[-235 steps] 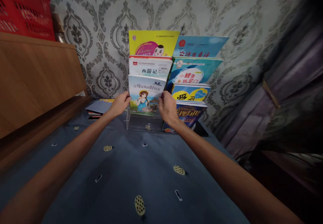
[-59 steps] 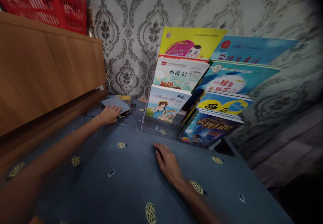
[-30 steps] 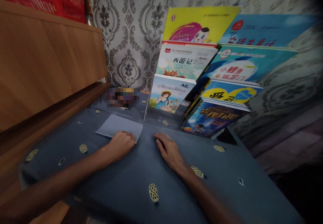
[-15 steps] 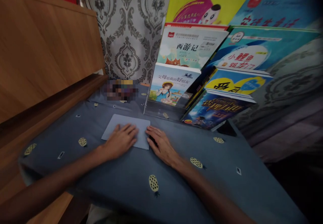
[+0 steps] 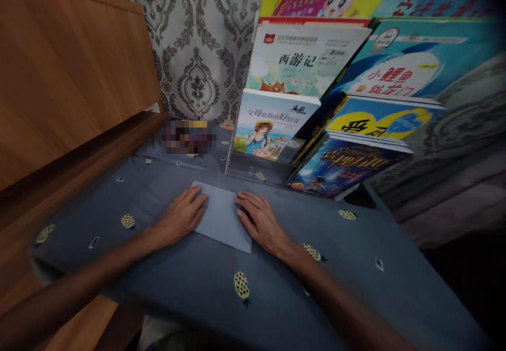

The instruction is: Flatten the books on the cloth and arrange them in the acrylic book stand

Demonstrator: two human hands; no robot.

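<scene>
A pale blue-grey rectangle of paper or thin card [image 5: 223, 218] lies flat on the cloth-covered table, turned slightly askew. My left hand [image 5: 182, 215] rests over its left edge, fingers stretched out and pointing up and inward. Along the right edge lies my right hand [image 5: 261, 220], with its fingertips on the upper right corner and its thumb spread a little from the fingers. Both palms face down, and neither hand is wrapped around anything. The parts of the sheet under the hands are hidden.
A tiered clear stand [image 5: 253, 167] full of Chinese books [image 5: 276, 124] rises behind the right hand. A pixelated object [image 5: 190, 137] sits at the far left of the pineapple-print tablecloth [image 5: 166, 282]. A wooden cabinet panel [image 5: 75, 66] borders the left, with patterned wallpaper [image 5: 197, 77] behind.
The sheet has shifted right and turned clockwise. My left hand has gone from lying across its middle to its left edge. My right hand has moved slightly right, and the view has tilted down.
</scene>
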